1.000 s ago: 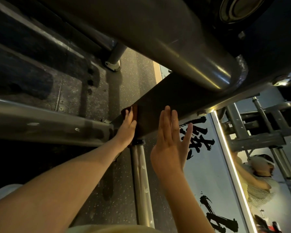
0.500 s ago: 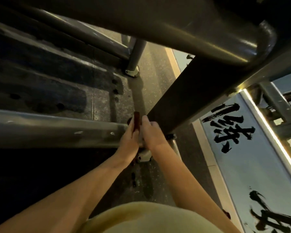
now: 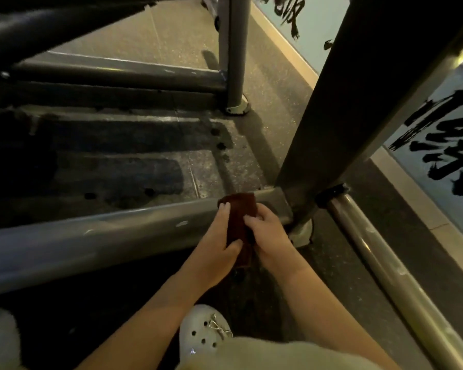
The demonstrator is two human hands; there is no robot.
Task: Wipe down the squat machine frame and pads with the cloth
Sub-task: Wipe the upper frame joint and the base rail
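Obs: dark red cloth point(image 3: 239, 209) now sits low, over the horizontal base tube point(image 3: 104, 236) just beside its joint with the slanted upright beam point(image 3: 345, 108). Cannot confirm it touches the tube. Left hand point(image 3: 215, 244) grips the cloth's left edge, thumb under and fingers over. Right hand point(image 3: 269, 231) pinches the right edge with curled fingers. Change: a second ago the left hand held the cloth against the beam face with the right palm flat beside it; both hands have since come down to the beam's foot point(image 3: 304, 231). Judgement: beam pass likely finished, cloth being re-gripped or refolded for the base tube. No pads in view. White clog point(image 3: 202, 333) below.
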